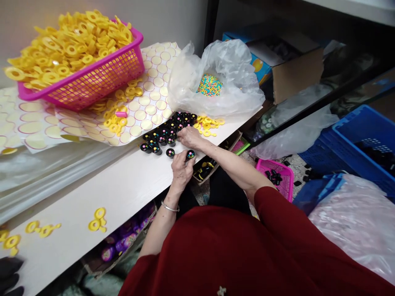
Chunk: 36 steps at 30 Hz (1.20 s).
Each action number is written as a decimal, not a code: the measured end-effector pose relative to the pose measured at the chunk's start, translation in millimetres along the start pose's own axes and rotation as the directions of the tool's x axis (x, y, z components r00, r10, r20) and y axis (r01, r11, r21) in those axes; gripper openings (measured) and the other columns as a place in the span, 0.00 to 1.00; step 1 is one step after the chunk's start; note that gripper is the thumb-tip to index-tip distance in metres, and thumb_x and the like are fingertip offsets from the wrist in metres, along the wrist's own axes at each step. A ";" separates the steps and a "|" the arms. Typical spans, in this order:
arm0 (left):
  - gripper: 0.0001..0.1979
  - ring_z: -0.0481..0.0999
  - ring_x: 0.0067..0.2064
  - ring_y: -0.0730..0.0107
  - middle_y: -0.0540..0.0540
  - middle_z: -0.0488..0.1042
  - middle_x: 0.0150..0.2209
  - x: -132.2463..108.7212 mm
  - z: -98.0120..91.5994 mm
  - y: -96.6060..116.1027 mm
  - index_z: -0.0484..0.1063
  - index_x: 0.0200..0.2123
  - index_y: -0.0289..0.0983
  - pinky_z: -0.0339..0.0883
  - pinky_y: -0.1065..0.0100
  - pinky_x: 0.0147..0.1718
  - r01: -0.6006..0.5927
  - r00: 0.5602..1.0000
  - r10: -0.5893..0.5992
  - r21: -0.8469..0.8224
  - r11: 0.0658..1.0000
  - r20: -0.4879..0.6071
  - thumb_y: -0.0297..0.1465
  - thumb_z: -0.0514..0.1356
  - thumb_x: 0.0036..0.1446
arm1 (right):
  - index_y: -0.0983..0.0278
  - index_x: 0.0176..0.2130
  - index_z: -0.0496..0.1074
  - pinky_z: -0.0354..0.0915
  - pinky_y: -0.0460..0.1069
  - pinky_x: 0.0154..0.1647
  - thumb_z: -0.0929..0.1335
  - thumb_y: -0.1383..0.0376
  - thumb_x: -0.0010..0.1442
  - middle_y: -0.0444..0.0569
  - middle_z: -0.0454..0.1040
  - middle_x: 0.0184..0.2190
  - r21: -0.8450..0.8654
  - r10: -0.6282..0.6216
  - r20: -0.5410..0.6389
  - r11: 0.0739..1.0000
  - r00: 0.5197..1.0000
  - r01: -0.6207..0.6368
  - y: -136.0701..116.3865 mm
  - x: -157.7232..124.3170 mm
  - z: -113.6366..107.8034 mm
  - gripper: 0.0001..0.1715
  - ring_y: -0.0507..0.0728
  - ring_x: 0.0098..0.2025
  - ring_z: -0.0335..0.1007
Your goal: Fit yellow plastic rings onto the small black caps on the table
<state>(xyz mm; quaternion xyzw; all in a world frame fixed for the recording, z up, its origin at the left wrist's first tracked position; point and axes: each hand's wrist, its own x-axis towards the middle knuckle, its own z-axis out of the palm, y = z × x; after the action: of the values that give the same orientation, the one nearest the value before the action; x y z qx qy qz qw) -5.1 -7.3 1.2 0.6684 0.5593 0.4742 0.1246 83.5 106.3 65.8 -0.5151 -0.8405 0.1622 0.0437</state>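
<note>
Small black cups with colored beads in them stand in a tight group on the white table. My left hand is closed around one black cup near the table's front edge, its beads showing at the top. Another black cup stands alone just left of those fingers. My right hand reaches across to the right side of the group. Its fingers are curled together against the cups, and what they pinch is hidden.
Behind the cups lies an open plastic bag of colored beads. A pink basket heaped with yellow ring-shaped pieces stands on sticker sheets. Loose yellow pieces lie on the white table. Blue crates stand at right.
</note>
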 end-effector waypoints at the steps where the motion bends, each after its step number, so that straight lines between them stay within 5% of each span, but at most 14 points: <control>1: 0.14 0.70 0.32 0.67 0.45 0.76 0.31 0.1 0.0 -0.4 0.73 0.42 0.36 0.66 0.64 0.36 0.003 1.000 -0.003 0.005 1.000 -0.003 0.39 0.59 0.56 | 0.64 0.39 0.78 0.59 0.49 0.35 0.62 0.66 0.59 0.56 0.79 0.38 -0.009 0.010 -0.012 1.000 1.000 -0.011 -1.3 0.3 2.1 0.17 0.60 0.41 0.73; 7: 0.14 0.71 0.33 0.67 0.46 0.76 0.31 -0.2 0.8 0.5 0.72 0.42 0.37 0.67 0.64 0.36 0.022 1.000 -0.022 0.050 0.999 -0.005 0.40 0.58 0.57 | 0.65 0.37 0.77 0.58 0.47 0.36 0.60 0.67 0.59 0.51 0.77 0.33 0.150 -0.019 -0.095 0.988 0.995 0.034 9.1 -17.3 4.5 0.17 0.56 0.36 0.69; 12: 0.12 0.71 0.33 0.67 0.46 0.75 0.31 -1.5 -0.2 4.0 0.72 0.42 0.38 0.67 0.65 0.35 0.026 1.000 -0.026 0.062 0.998 -0.004 0.38 0.58 0.58 | 0.67 0.30 0.75 0.58 0.45 0.35 0.62 0.66 0.56 0.45 0.71 0.25 0.514 -0.065 -0.218 0.840 0.974 0.171 23.2 -55.1 0.0 0.13 0.51 0.30 0.64; 16: 0.12 0.70 0.33 0.66 0.46 0.75 0.31 -1.0 -2.3 5.9 0.71 0.41 0.37 0.66 0.65 0.35 0.053 0.998 -0.055 0.062 0.997 0.037 0.37 0.59 0.58 | 0.68 0.28 0.73 0.59 0.45 0.34 0.63 0.66 0.54 0.44 0.70 0.24 0.605 -0.098 -0.199 0.771 0.975 0.201 25.4 -80.4 1.2 0.11 0.50 0.29 0.63; 20: 0.11 0.69 0.33 0.67 0.46 0.74 0.31 -0.4 -2.8 6.8 0.72 0.40 0.37 0.66 0.65 0.35 0.061 0.997 -0.063 0.042 0.997 0.035 0.36 0.59 0.57 | 0.68 0.30 0.75 0.61 0.45 0.35 0.64 0.67 0.54 0.46 0.72 0.26 0.619 -0.094 -0.205 0.759 0.974 0.203 25.5 -85.7 3.0 0.10 0.51 0.30 0.65; 25: 0.12 0.70 0.33 0.67 0.47 0.75 0.30 -1.2 -0.7 5.2 0.72 0.42 0.38 0.66 0.65 0.36 0.059 0.998 -0.059 0.047 0.997 0.010 0.37 0.60 0.57 | 0.69 0.35 0.78 0.63 0.46 0.38 0.63 0.66 0.55 0.49 0.76 0.32 0.588 -0.029 -0.258 0.788 0.966 0.181 26.2 -57.6 3.9 0.14 0.53 0.34 0.69; 30: 0.12 0.71 0.32 0.67 0.46 0.76 0.31 -1.2 1.2 2.2 0.73 0.42 0.37 0.67 0.65 0.35 0.037 0.999 -0.036 0.044 0.998 -0.007 0.36 0.60 0.56 | 0.62 0.45 0.78 0.61 0.46 0.42 0.62 0.71 0.55 0.47 0.79 0.39 0.351 -0.219 -0.070 0.908 0.973 0.229 22.9 -22.4 -0.5 0.22 0.54 0.42 0.72; 36: 0.12 0.71 0.33 0.67 0.46 0.77 0.32 -1.6 2.9 0.7 0.73 0.42 0.37 0.67 0.65 0.37 0.040 0.999 -0.040 0.014 0.999 -0.016 0.35 0.61 0.55 | 0.61 0.47 0.77 0.54 0.45 0.34 0.61 0.69 0.60 0.47 0.79 0.35 0.166 -0.283 0.072 0.949 0.957 0.268 14.6 -13.2 -10.7 0.20 0.53 0.36 0.70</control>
<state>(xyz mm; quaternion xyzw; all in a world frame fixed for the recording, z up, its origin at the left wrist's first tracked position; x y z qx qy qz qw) -2.3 -7.8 -0.6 0.6542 0.5769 0.4728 0.1252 104.6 103.2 72.6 -0.3796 -0.8902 0.2433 0.0655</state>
